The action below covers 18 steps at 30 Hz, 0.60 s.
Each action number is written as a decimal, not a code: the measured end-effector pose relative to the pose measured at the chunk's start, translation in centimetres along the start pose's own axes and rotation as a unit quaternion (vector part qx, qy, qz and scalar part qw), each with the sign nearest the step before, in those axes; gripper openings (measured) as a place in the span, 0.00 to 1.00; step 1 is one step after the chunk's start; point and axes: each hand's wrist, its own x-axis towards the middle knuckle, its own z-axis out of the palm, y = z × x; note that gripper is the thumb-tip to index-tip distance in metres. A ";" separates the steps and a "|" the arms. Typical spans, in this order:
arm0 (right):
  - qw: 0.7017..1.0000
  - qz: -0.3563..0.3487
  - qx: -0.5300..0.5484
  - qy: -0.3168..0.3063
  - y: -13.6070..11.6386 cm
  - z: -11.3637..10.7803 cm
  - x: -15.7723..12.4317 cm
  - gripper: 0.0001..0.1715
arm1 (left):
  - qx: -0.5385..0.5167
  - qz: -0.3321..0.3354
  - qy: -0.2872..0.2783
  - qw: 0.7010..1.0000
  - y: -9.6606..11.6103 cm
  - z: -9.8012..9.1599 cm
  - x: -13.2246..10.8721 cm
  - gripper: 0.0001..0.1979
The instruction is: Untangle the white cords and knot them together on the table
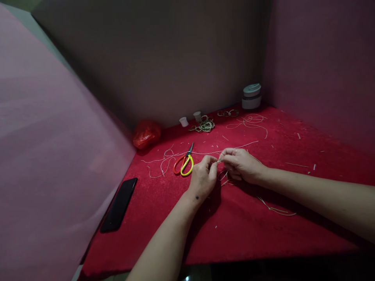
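My left hand (pixel 204 173) and my right hand (pixel 241 164) meet fingertip to fingertip above the red cloth. Both are closed in a pinch on a thin pale cord (pixel 219 160), a small bit of which shows between them. Loops of the cord (pixel 225 177) hang below my right fingers. Scissors (pixel 185 164) with one red and one yellow handle lie just left of my left hand, blades pointing away. A long straight strand (pixel 240 146) runs across the cloth behind my hands. Whether the pinched cord is knotted is too small to tell.
A black phone (pixel 119 205) lies at the left edge. Farther back are a red plastic bag (pixel 147 134), two small white cups (pixel 183 121), a heap of knotted green cord (pixel 206 124) and a lidded container (pixel 251 96). Loose strands (pixel 277 210) and clippings lie about on the red cloth (pixel 249 234).
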 end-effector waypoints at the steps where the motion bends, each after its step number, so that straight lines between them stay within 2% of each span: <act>1: 1.000 0.000 0.011 0.003 0.0 0.0 0.0 0.05 | -0.005 -0.001 -0.001 1.000 0.0 0.1 0.0 0.07; 7: 1.000 0.000 0.027 0.013 0.4 -0.2 0.3 0.04 | -0.032 0.010 -0.027 0.999 0.0 0.3 -0.1 0.07; 14: 0.997 0.020 0.073 0.028 0.3 -0.3 0.4 0.08 | -0.021 0.032 -0.072 0.997 0.3 0.0 -0.2 0.08; 18: 0.996 0.019 0.081 0.015 0.4 -0.2 0.4 0.08 | -0.053 0.003 -0.090 0.995 0.1 -0.2 0.0 0.07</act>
